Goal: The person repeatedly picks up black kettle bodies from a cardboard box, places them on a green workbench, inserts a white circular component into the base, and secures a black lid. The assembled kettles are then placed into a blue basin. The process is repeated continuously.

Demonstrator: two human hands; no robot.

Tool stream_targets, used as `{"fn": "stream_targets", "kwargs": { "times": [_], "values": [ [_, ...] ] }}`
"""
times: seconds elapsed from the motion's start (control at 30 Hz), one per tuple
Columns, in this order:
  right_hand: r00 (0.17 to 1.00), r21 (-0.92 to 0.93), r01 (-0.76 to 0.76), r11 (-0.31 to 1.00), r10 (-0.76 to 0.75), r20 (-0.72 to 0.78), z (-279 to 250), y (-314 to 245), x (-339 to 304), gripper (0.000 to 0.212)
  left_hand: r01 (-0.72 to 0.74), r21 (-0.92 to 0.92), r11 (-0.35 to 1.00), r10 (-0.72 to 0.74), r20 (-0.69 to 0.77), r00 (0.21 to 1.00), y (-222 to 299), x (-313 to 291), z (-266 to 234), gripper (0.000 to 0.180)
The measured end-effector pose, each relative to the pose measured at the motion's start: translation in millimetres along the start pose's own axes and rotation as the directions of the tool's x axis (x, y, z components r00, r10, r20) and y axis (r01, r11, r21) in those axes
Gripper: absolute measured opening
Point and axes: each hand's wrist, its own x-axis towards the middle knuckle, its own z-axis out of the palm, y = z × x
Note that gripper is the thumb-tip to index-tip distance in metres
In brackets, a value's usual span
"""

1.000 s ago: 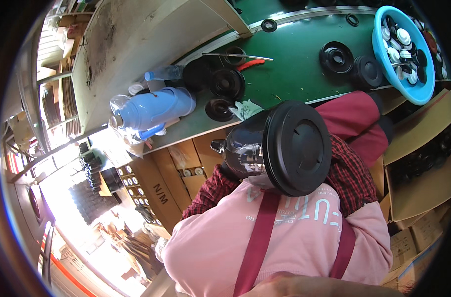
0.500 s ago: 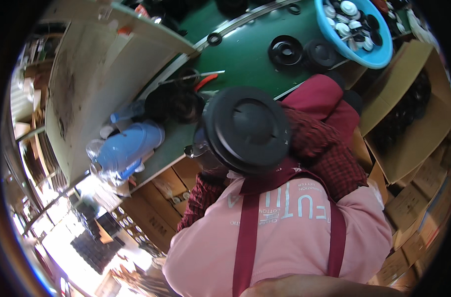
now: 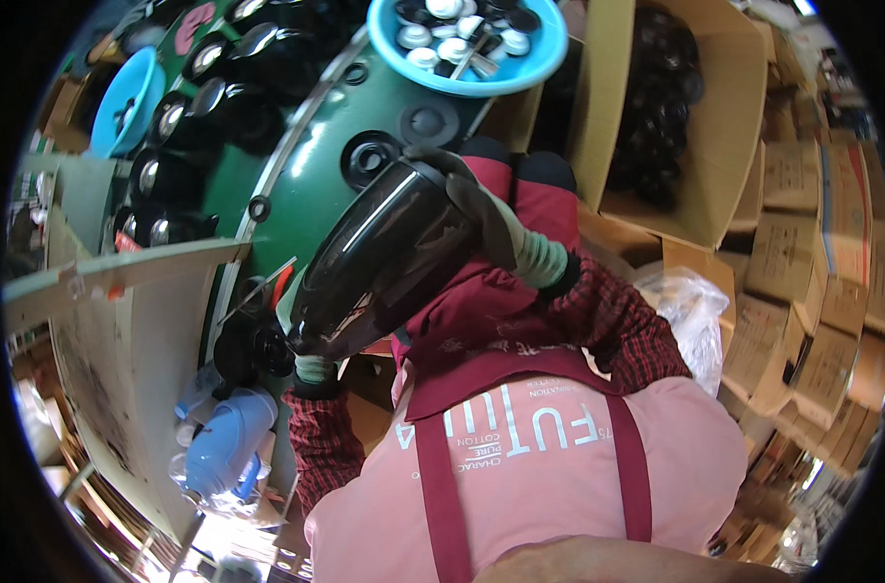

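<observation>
I hold a large glossy black vessel (image 3: 384,257), like a jug body, tilted across my lap. My right hand (image 3: 486,216), in a grey and green glove, wraps around its upper right end. At its lower left end is my left hand (image 3: 286,309), gloved as well; most of its fingers are hidden behind the vessel. Just beyond the vessel, on the green tabletop (image 3: 301,209), lie a black ring-shaped part (image 3: 369,158) and a flat black disc (image 3: 429,123). An orange-handled tool (image 3: 282,287) rests near my left hand.
A blue basin (image 3: 462,85) of black and white caps stands at the far edge. To the right is an open carton (image 3: 724,146) with black parts. Several black vessels (image 3: 267,58) stand far left. A blue jug (image 3: 230,442) sits near a board (image 3: 141,340).
The vessel has turned from showing its round black base to showing its glossy side. Both gloved hands have come into sight. The view has shifted, bringing more of the right-hand cartons in.
</observation>
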Motion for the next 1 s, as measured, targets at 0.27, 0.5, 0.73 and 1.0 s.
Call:
{"fn": "stream_targets", "kwargs": {
  "times": [0.27, 0.5, 0.73, 1.0],
  "values": [
    [0.994, 0.113, -0.071, 0.991, 0.079, -0.074, -31, -40, -28, 0.052, -0.060, 0.021, 0.998, 0.059, 0.038, 0.998, 8, 24, 31, 0.071],
    [0.930, -0.450, 0.226, 0.864, -0.329, -0.165, -14, -54, -55, 0.056, -0.260, 0.160, 0.952, 0.228, 0.192, 0.955, 66, 60, 41, 0.072],
    [0.838, -0.737, 0.498, 0.456, -0.473, 0.273, -34, -63, -68, 0.063, -0.310, -0.056, 0.949, 0.310, 0.348, 0.885, 44, 68, 101, 0.073],
    [0.974, -0.274, -0.009, 0.962, -0.053, -0.220, -89, 2, -90, 0.064, -0.057, -0.095, 0.994, 0.085, 0.318, 0.944, 48, 88, 32, 0.049]
  ]
}}
